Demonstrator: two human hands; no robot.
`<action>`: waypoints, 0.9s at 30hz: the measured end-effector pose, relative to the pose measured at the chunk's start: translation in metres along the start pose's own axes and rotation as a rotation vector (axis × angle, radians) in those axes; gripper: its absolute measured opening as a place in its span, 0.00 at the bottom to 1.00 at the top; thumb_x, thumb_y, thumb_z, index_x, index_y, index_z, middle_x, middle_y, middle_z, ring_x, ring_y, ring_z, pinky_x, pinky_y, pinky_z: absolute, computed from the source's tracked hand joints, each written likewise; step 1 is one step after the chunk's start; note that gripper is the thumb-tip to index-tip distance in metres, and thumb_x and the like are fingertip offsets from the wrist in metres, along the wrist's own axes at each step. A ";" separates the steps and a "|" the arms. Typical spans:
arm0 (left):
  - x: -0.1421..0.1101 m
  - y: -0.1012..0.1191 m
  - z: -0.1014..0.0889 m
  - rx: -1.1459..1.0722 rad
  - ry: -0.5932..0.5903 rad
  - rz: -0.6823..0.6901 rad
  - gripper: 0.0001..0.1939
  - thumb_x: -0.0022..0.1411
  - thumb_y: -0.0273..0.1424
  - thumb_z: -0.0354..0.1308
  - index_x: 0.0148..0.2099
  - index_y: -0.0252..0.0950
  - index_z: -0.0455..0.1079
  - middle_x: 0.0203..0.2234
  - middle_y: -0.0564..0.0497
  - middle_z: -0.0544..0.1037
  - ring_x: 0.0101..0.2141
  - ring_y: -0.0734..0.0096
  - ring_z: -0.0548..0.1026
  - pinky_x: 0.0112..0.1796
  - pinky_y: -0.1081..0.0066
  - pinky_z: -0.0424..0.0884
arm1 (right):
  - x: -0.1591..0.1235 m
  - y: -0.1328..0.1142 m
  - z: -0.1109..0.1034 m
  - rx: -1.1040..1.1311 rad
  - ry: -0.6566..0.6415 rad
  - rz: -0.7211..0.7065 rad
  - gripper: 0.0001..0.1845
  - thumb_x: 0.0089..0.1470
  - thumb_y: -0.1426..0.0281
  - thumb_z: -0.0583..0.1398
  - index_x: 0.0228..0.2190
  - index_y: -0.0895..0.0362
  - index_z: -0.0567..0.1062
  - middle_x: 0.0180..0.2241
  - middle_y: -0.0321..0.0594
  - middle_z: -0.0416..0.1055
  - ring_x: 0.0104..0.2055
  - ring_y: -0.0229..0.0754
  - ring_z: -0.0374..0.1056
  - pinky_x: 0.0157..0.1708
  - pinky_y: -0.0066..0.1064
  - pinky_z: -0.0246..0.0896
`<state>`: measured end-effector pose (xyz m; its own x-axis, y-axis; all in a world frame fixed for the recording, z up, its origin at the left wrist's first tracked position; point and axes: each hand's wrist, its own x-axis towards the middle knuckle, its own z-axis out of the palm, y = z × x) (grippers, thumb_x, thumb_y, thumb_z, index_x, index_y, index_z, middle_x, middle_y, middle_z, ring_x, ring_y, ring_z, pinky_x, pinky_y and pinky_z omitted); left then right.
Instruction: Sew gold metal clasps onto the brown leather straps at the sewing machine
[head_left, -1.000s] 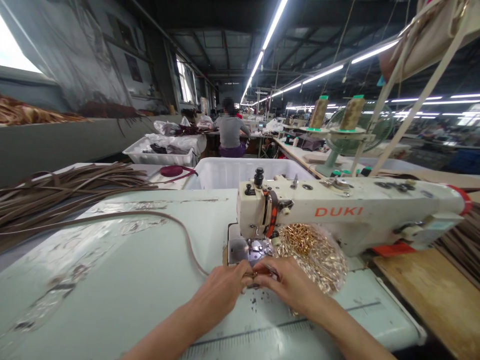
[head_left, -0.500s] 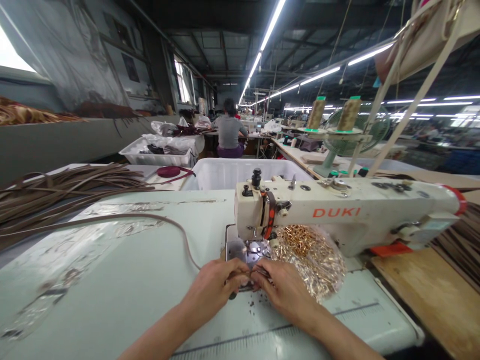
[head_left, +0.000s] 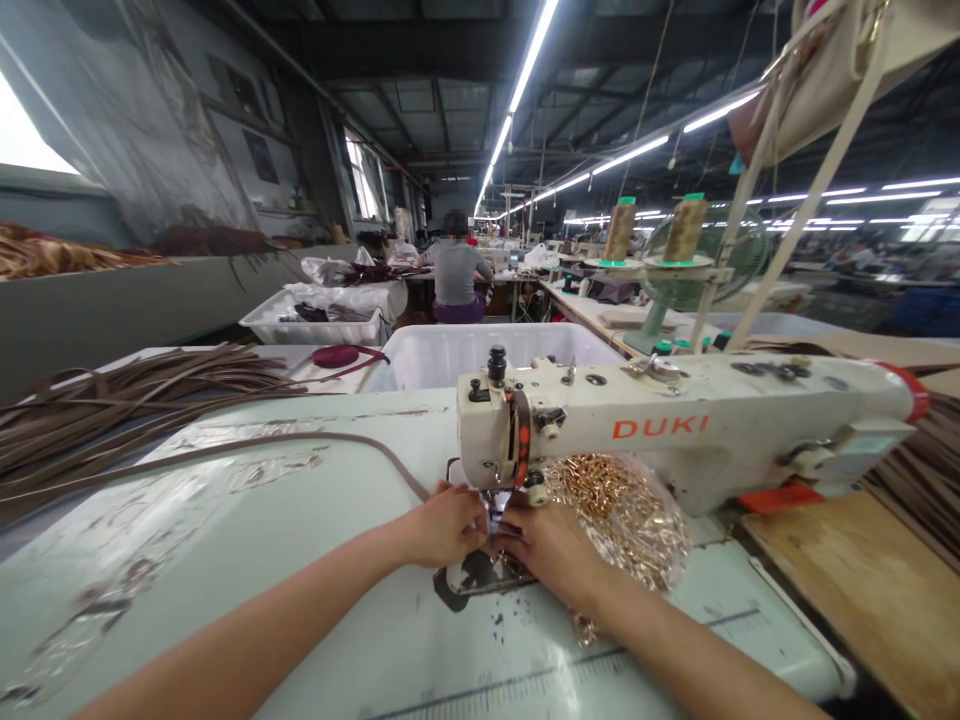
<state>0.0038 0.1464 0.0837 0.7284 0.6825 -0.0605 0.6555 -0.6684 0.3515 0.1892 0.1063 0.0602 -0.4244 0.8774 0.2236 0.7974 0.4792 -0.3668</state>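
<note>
A long brown strap [head_left: 337, 437] runs across the table from the left and curves into my left hand [head_left: 448, 525], whose fingers are closed on it just left of the needle. My right hand [head_left: 555, 548] sits on the other side of the needle, fingers pinched on a short part of the strap; most of that part is hidden. Both hands rest at the needle plate of a white sewing machine [head_left: 585, 415], under its presser foot [head_left: 495, 503]. Beside my right hand lies a clear plastic bag of small gold metal fittings [head_left: 622, 510].
Many brown straps [head_left: 150, 395] lie piled on the left. A white plastic bin [head_left: 487, 355] stands behind the machine, near a maroon strap roll [head_left: 335, 355]. Two thread cones [head_left: 686, 228] stand at the right. A person [head_left: 457, 275] sits farther back.
Both hands have moved forward and up, from the front of the needle plate to either side of the needle. The strap has shifted with my left hand.
</note>
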 end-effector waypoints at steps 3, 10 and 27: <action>0.006 -0.004 -0.001 0.031 -0.057 -0.003 0.07 0.56 0.26 0.53 0.32 0.37 0.72 0.30 0.50 0.77 0.37 0.63 0.74 0.43 0.65 0.63 | 0.001 0.015 0.001 0.104 -0.052 -0.226 0.10 0.56 0.72 0.61 0.39 0.48 0.77 0.40 0.34 0.75 0.39 0.40 0.71 0.38 0.26 0.61; 0.000 -0.011 0.006 0.096 0.114 -0.137 0.08 0.54 0.37 0.63 0.34 0.38 0.74 0.34 0.50 0.76 0.40 0.56 0.73 0.44 0.58 0.65 | 0.003 0.028 0.002 -0.023 -0.156 -0.406 0.12 0.57 0.78 0.56 0.40 0.54 0.75 0.41 0.38 0.74 0.43 0.41 0.69 0.42 0.28 0.61; -0.030 -0.010 0.042 0.515 0.355 0.406 0.13 0.69 0.22 0.40 0.47 0.28 0.66 0.36 0.42 0.75 0.36 0.61 0.75 0.32 0.67 0.76 | 0.001 0.013 0.006 -0.218 -0.143 -0.354 0.09 0.58 0.79 0.54 0.37 0.57 0.71 0.39 0.39 0.73 0.39 0.43 0.69 0.33 0.31 0.63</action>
<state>-0.0165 0.1203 0.0426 0.8823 0.3481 0.3169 0.4222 -0.8829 -0.2057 0.1966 0.1132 0.0501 -0.7306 0.6618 0.1680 0.6575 0.7483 -0.0878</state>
